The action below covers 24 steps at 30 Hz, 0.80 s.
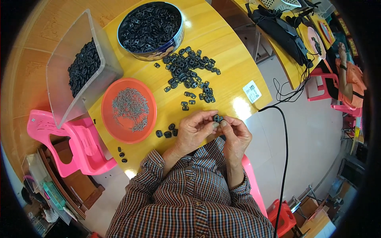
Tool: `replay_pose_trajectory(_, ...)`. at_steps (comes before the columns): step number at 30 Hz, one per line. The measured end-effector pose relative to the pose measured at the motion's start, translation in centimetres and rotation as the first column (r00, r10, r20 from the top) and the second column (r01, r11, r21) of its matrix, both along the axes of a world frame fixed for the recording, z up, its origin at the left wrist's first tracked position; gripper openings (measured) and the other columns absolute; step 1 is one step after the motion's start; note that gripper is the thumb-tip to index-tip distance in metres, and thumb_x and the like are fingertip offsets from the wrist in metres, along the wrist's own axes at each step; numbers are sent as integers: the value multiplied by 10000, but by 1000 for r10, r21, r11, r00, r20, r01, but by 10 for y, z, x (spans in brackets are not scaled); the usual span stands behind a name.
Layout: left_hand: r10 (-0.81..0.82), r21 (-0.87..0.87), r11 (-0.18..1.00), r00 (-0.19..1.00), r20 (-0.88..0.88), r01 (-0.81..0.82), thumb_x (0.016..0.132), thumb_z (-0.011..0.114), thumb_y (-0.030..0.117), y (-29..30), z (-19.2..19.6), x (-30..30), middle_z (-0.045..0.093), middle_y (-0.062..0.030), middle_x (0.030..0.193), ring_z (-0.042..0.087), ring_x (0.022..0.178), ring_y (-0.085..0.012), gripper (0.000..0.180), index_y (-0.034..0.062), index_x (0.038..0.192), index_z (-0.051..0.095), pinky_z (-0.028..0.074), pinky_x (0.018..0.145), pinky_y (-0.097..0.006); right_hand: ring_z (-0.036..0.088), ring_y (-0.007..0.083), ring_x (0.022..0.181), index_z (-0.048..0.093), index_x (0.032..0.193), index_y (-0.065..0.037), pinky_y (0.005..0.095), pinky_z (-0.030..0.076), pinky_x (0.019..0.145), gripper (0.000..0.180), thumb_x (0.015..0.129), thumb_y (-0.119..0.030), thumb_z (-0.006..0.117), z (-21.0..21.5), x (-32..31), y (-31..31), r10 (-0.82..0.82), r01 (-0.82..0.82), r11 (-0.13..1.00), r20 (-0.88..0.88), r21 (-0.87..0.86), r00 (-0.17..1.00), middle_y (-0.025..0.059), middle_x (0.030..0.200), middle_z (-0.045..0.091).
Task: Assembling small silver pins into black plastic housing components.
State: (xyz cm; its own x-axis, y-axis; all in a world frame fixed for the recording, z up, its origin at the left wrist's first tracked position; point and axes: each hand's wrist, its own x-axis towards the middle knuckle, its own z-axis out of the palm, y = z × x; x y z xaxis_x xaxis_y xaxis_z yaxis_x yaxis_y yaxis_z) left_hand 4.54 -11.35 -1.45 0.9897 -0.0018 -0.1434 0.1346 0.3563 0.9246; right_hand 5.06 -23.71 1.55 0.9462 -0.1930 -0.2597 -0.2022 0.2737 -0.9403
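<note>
Both hands meet at the table's near edge over a small black plastic cord lock. My left hand pinches it between thumb and fingertips from the left. From the right, the thumb and fingers of my right hand close on the same piece; the fingertips hide part of it. Beyond them spreads a loose pile of black two-holed cord lock parts. Left of my left hand lie several more cord locks. Small metal springs fill the middle of an orange plate.
A round tin and a clear plastic bin, both holding black parts, stand at the back left. A white label lies at right. A black cable hangs past the table edge. A pink chair stands left; another person sits far right.
</note>
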Motion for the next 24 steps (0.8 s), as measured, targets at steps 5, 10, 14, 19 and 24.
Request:
replay_pose_trajectory(5, -5, -6, 1000, 1000, 22, 5, 822, 602, -68, 1, -1, 0, 586, -38, 866, 593, 759, -74, 293, -30, 1112, 589, 527, 676, -201, 629, 148, 683, 607, 924, 65, 266, 559, 635, 88, 839, 74, 586, -1, 0, -1, 9, -9, 1000, 18, 20, 1000, 105, 826, 636)
replay_pose_trajectory(10, -1, -51, 999, 1000, 10, 2, 822, 601, -70, 0, -1, -1, 591, -40, 860, 597, 747, -73, 284, -33, 1103, 584, 529, 667, -202, 628, 144, 677, 608, 911, 59, 272, 563, 632, 87, 827, 77, 594, -6, -1, -3, -39, 40, 999, -33, 36, 999, 99, 812, 635)
replay_pose_trajectory(14, -9, -67, 998, 1000, 7, 10, 822, 598, -75, 1, -1, -1, 600, -39, 854, 599, 745, -73, 281, -34, 1100, 582, 530, 671, -204, 626, 135, 677, 611, 908, 52, 263, 558, 623, 90, 820, 73, 606, -6, -1, -1, -27, 28, 999, -13, 41, 1000, 93, 808, 637)
replay_pose_trajectory(19, -7, -66, 998, 1000, -19, 6, 822, 600, -74, 2, 1, -1, 602, -41, 853, 601, 747, -74, 288, -33, 1106, 580, 527, 667, -204, 624, 127, 682, 613, 907, 48, 249, 550, 628, 90, 819, 67, 616, -11, -3, -3, -34, 35, 999, -16, 5, 999, 87, 811, 641)
replay_pose_trajectory(24, 7, -17, 1000, 1000, -2, -7, 810, 619, -57, 3, -1, -1, 578, -15, 823, 567, 725, -54, 273, -12, 1080, 611, 491, 630, -182, 621, 123, 683, 618, 938, 57, 242, 542, 632, 112, 826, 54, 618, -4, -2, 1, 2, -2, 1000, -23, 24, 1000, 85, 817, 643)
